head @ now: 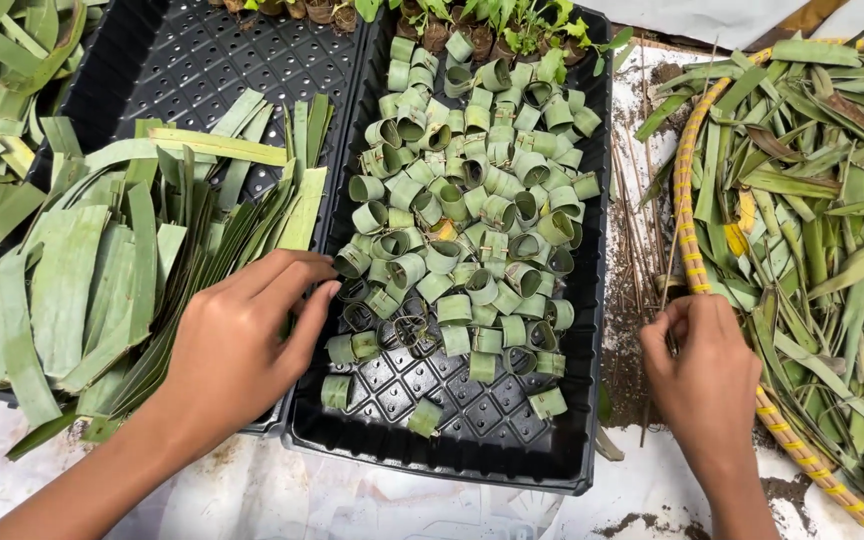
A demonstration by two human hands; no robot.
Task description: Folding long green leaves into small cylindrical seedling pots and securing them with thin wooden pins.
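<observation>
Head view: your left hand rests open-fingered on the black tray rim, leaf rings just beyond its fingertips. Your right hand pinches thin sticks beside the basket rim.

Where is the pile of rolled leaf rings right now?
In the head view, the rolled leaf rings fill the black tray at centre, between the flat leaf strips and the thin sticks, with the left hand at the pile's near-left edge.

Glossy black plastic tray, matt green leaf rings, smooth leaf strips, woven basket rim
</observation>
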